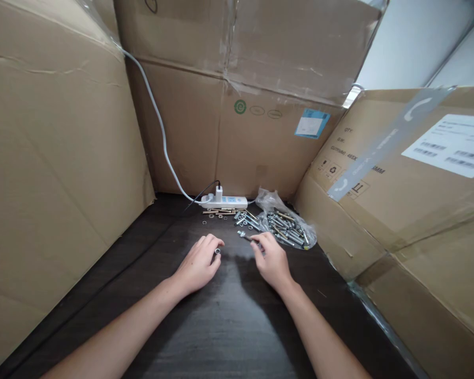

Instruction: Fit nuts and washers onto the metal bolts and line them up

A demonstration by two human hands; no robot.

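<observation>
My right hand (272,259) pinches a dark-shanked bolt (242,235), its silvery end pointing up and left past the fingertips. Opposite it, my left hand (200,263) is curled, with a small metal ring like a washer (217,251) between thumb and fingers. A gap separates the two hands. Just beyond the bolt lies a loose group of silver bolts (243,218) with a few rings among them. Behind my right hand, a clear plastic bag (306,231) lies open, full of many bolts.
A white power strip (240,202) with a plugged-in white adapter (219,193) stands at the back of the dark table (229,337). Brass-coloured rods (221,211) lie before it. A black cable (142,252) crosses the left side. Cardboard boxes (63,131) wall in the table.
</observation>
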